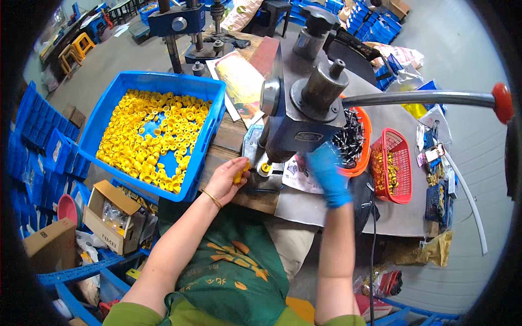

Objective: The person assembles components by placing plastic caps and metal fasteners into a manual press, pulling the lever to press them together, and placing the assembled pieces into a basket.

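My bare left hand [227,180] is closed around several small yellow cup-shaped caps [242,173], just left of the hand press [304,122]. A single yellow cap [266,167] sits on the press base under the ram. To the right of the press, my right hand [329,171] wears a blue glove and is smeared by motion, its fingers unclear. It is nearest to an orange basket [365,149] of black pin-like parts [350,138]. A blue tray [209,127] full of loose yellow caps [147,163] stands on the left.
A red basket [399,163] holding yellow and brass-coloured pieces stands right of the orange one. The press lever [424,99] with its red knob [502,103] reaches far right. A second press [176,24] stands behind the tray. Papers [236,81] lie between them.
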The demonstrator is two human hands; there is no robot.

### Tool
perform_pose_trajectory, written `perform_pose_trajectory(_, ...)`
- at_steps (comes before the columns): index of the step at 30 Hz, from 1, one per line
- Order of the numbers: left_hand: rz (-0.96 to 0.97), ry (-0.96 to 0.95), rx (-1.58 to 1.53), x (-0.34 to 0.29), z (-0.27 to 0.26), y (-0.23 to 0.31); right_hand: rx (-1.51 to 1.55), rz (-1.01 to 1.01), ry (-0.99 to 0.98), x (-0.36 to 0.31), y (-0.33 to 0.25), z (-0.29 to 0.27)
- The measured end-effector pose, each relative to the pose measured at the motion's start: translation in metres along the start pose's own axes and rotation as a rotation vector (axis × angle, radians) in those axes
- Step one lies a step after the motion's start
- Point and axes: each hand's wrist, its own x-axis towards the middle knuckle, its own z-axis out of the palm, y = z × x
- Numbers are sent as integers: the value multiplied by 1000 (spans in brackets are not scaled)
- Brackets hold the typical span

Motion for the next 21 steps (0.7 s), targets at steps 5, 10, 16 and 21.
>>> perform_pose_trajectory(5, 17, 40, 113, 10, 0, -5, -140, -317, 82, -30, 28, 110)
perform_pose_trajectory(10, 324, 107, 763, 19, 3, -11, 3, -137, 339, -27, 28, 56)
perform_pose_trajectory(16, 807, -79, 1284, 30, 23, -23, -440, 286, 923, -38, 118, -126)
perform_pose_trajectory(21, 892, -66, 1376, 29, 25, -22, -410, 139, 862, -28, 119, -118)
